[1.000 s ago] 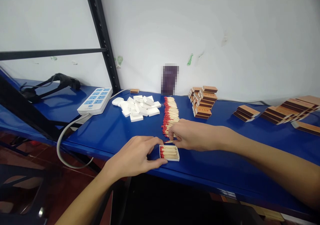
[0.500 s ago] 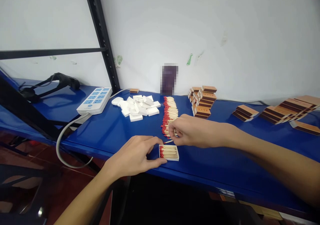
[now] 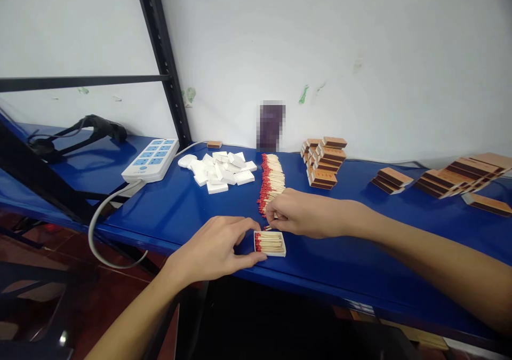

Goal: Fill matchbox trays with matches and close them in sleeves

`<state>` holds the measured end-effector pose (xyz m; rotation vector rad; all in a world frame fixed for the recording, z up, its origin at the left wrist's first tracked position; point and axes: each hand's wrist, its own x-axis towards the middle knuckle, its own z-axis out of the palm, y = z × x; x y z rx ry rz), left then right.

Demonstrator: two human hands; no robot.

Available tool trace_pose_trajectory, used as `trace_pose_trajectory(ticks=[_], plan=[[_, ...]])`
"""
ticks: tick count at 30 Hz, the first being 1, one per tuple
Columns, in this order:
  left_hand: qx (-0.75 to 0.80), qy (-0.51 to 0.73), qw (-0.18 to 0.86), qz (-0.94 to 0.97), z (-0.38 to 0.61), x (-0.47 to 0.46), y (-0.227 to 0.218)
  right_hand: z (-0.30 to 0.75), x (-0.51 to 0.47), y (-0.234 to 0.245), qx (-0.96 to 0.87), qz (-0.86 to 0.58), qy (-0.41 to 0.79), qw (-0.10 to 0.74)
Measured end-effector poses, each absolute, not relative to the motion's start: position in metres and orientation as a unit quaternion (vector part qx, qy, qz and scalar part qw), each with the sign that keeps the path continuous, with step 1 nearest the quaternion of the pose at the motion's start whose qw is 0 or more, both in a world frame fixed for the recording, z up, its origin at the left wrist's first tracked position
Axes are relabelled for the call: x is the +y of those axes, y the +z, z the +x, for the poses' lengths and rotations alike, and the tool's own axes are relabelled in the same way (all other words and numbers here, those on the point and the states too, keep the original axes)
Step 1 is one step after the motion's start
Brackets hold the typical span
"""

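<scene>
A white matchbox tray [image 3: 280,253], holding a layer of red-headed matches [image 3: 270,241], lies at the front edge of the blue table. My left hand [image 3: 222,248] grips its left end between thumb and fingers. Just above the tray, my right hand [image 3: 292,213] is closed in a pinch on a match [image 3: 267,228], whose red head pokes out to the left; whether more than one is held I cannot tell. Behind my right hand runs a long row of loose matches [image 3: 273,176], heads to the left, its near end partly hidden by my fingers.
A pile of white trays [image 3: 224,172] lies left of the matches, with a power strip [image 3: 151,160] further left. Brown matchboxes [image 3: 326,162] are stacked behind my right arm; smaller stacks [image 3: 392,180] and a spread group [image 3: 460,176] stand to the right.
My right hand has come slightly down and left, toward the tray, and its fingers now cover most of the single match. My left hand and the tray have stayed in place.
</scene>
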<state>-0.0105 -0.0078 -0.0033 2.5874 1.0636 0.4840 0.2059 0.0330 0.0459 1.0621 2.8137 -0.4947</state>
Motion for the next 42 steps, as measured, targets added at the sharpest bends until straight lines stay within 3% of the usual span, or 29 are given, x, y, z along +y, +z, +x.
trace_pose_trajectory(ticks=[10,27,36,42], plan=[[0.37,0.167,0.151,0.901,-0.01,-0.008,-0.003,0.21,0.029,0.055,0.906,0.379,-0.139,0.124],[0.363,0.169,0.15,0.904,-0.011,-0.009,-0.002,0.206,0.009,0.06,0.902,0.383,-0.197,0.03],[0.363,0.172,0.147,0.904,-0.011,-0.009,-0.003,0.21,0.022,0.058,0.885,0.429,-0.121,0.132],[0.361,0.172,0.142,0.905,-0.01,-0.008,-0.003,0.206,0.016,0.065,0.903,0.393,-0.163,0.051]])
